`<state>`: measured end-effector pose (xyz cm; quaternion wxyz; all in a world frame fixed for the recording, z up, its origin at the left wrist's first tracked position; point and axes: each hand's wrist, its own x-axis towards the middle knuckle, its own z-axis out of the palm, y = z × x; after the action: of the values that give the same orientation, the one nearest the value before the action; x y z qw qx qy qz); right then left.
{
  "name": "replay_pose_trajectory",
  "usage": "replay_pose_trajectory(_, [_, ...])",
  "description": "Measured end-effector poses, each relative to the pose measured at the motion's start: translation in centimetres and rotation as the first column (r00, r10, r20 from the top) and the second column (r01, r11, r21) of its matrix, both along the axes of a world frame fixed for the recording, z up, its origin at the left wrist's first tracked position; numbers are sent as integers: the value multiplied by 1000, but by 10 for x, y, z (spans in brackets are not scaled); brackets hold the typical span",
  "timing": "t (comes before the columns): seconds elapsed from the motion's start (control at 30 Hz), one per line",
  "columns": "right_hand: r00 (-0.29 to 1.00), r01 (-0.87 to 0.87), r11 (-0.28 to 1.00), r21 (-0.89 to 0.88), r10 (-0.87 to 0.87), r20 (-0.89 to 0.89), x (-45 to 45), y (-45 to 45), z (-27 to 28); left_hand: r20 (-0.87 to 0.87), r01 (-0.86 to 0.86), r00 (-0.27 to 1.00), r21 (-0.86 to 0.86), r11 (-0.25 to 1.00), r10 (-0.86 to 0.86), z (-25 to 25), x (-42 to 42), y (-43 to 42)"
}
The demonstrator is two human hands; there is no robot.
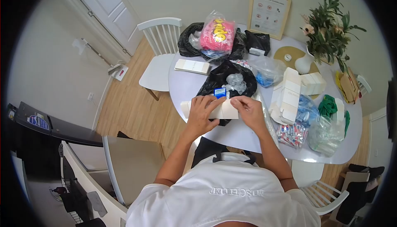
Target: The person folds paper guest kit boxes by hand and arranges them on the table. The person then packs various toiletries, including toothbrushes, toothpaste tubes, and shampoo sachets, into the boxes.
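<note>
A white folding carton point(229, 110) spans both hands near the table's front edge, its panels looking partly flattened. My left hand point(201, 112) lies over its left part, fingers bent around it. At the right end, my right hand point(250, 112) pinches the upper edge between thumb and fingers. Just beyond the carton, a small blue box point(220, 93) rests on a black plastic bag point(213, 78). Crumpled clear plastic point(236, 83) sits on the same bag.
A stack of flat cartons point(192, 66) lies at the left. Assembled white boxes point(285, 96), a pack of small tubes or sachets point(292, 135) and clear bags point(326, 136) crowd the right. Behind are a pink bag point(217, 37), a framed sign point(269, 12) and a vase point(304, 64).
</note>
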<state>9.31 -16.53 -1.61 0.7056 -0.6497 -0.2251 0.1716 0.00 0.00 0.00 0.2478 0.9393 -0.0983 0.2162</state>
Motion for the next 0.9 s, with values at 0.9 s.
replay_pose_trajectory(0.9, [798, 268, 945, -186, -109, 593, 103, 178, -15, -95, -85, 995, -778, -623, -17, -56, 133, 157])
